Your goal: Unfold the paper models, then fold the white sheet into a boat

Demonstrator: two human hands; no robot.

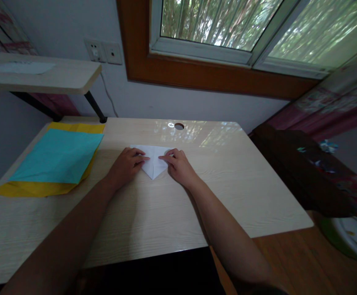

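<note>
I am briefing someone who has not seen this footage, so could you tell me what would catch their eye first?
First, the white folded paper at the middle of the pale wooden desk, pressed flat by the left hand and right hand. Next, the turquoise sheet lying on a yellow sheet at the desk's left. Behind, a window shows greenery.

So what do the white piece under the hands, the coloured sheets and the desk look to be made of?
White piece: thin matte paper, judging by sharp creases and a folded point. Teal sheet and yellow sheet: likely paper too, flat and matte. Desk: probably wood-grain laminate, glossy, since it mirrors the window.
</note>
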